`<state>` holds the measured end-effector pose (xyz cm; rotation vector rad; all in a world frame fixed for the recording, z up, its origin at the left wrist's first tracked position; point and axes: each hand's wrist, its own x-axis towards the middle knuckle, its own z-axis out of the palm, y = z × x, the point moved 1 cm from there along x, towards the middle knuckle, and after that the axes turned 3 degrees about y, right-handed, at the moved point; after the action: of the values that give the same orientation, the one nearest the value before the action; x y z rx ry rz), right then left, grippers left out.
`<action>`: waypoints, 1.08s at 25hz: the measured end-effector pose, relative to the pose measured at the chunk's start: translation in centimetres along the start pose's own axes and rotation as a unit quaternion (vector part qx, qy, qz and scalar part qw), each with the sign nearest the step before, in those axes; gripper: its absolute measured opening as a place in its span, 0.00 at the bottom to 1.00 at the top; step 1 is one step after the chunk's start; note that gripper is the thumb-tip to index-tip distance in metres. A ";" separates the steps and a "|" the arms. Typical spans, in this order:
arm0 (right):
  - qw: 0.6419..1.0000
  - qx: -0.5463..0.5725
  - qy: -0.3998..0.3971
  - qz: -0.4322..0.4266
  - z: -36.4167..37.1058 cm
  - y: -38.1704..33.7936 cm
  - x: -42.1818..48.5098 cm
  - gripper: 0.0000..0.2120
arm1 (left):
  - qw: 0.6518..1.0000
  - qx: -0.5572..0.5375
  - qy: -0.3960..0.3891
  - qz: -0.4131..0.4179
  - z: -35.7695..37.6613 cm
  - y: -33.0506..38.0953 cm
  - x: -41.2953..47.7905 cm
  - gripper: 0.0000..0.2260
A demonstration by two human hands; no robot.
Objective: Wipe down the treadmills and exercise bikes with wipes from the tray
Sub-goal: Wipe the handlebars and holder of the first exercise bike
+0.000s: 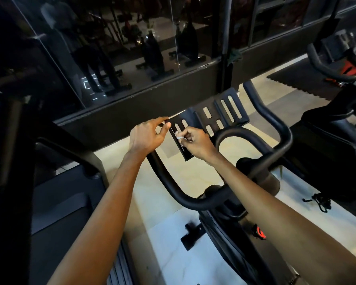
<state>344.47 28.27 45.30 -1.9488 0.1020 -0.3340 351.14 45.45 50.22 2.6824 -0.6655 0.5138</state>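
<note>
Console [194,119] long axis left-right | left grip [147,134] pinches edge | right grip [195,140] pinches wipe [179,138]

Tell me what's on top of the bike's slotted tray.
Right hand pinches a white wipe on the tray; left hand grips its corner. The fingers hide most of the wipe.

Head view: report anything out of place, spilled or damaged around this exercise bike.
A tangled black strap lies loose on the pale tiled floor, right of the black exercise bike; it looks dropped rather than stowed. No spill or damage shows.
</note>
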 end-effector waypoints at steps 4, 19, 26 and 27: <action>0.972 -0.206 -0.101 -0.053 -1.1 -0.2 -1.3 0.05 | 0.999 0.043 -0.026 -0.012 0.1 0.5 -0.1 0.21; 0.965 -0.223 -0.110 -0.084 -3.3 -1.4 -3.5 0.09 | 0.993 0.110 -0.021 -0.040 2.0 2.4 -5.9 0.26; 0.964 -0.195 -0.127 -0.130 -3.8 -0.5 -4.4 0.06 | 0.993 0.116 -0.004 -0.027 2.5 2.4 -6.4 0.25; 0.963 -0.193 -0.128 -0.137 -4.0 -0.6 -4.6 0.06 | 0.993 0.117 -0.003 -0.026 2.6 2.4 -6.4 0.25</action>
<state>338.92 25.98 46.42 -2.3820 -0.2948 -0.2507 345.37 44.90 45.84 2.9119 -0.5660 0.6027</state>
